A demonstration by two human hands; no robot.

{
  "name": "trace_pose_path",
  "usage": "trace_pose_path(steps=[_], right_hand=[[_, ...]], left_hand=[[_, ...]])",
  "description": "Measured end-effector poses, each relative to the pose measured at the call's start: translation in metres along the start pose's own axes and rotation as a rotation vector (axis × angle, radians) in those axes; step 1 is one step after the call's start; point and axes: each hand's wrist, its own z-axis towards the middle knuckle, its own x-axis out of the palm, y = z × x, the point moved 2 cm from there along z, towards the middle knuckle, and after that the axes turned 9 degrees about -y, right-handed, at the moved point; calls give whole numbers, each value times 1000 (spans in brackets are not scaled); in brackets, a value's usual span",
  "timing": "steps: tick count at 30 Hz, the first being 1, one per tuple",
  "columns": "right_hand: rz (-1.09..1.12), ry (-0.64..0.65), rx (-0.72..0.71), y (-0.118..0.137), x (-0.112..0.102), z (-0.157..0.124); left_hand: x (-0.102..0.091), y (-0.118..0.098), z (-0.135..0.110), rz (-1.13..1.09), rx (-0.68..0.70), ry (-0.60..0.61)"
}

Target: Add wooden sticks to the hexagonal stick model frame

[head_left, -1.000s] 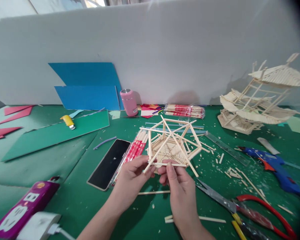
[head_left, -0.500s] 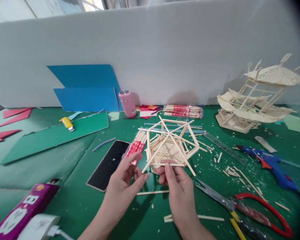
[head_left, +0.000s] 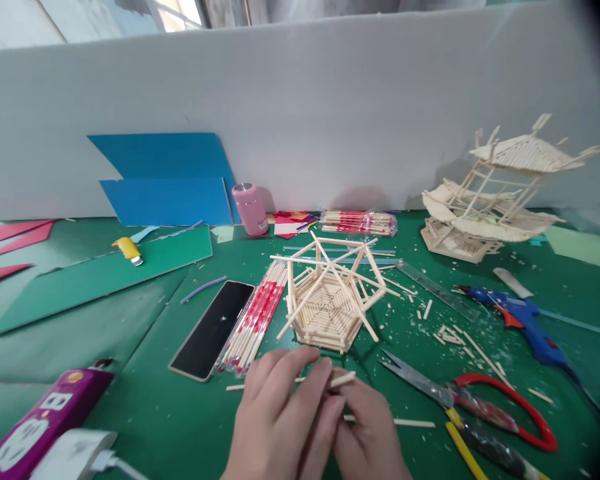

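Observation:
My left hand (head_left: 280, 413) and my right hand (head_left: 367, 423) are closed together low in the middle of the view. Between their fingertips is a short wooden stick (head_left: 344, 379), its right end showing; my fingers cover much of it. Just beyond the hands stands an open frame of wooden sticks (head_left: 330, 300) with a web-like polygonal base and crossed sticks on top; neither hand touches it. A loose stick (head_left: 235, 387) lies partly behind my left hand, and another stick (head_left: 415, 423) lies right of my right hand.
Right: red-handled scissors (head_left: 505, 407), a blue glue gun (head_left: 525, 320), a clear ruler (head_left: 437, 290), a stick pagoda (head_left: 490, 207). Left: a phone (head_left: 213, 330), packed sticks (head_left: 260, 313), a purple power strip (head_left: 50, 420), a yellow cutter (head_left: 127, 250). A pink flask (head_left: 250, 210) stands behind.
My right hand has drawn back from the frame with the short stick, and my left hand has come over to meet it. The frame now stands free of both hands.

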Motion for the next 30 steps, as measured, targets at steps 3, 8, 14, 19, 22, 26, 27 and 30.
trace_pose_path(steps=[3,8,14,19,22,26,27,30], right_hand=[[-181,-39,-213,7,-7,-3],[-245,100,-75,9,-31,-12],[-814,-147,66,-12,-142,-51],[-1078,-25,162,-52,-209,-75],[-1070,108,189,-70,-220,-75],[-1031,214,193,-82,-227,-71],[-1028,215,183,-84,-229,-70],[-1034,203,154,-86,-232,-69]], left_hand=[[10,-4,5,-134,-40,93],[19,-9,2,-351,-238,233],[34,-15,1,-574,-667,364],[53,-25,-2,-813,-1015,483],[59,-27,-7,-902,-1077,474],[59,-23,-13,-949,-1129,430],[59,-21,-14,-957,-1145,416],[59,-18,-16,-987,-1181,388]])
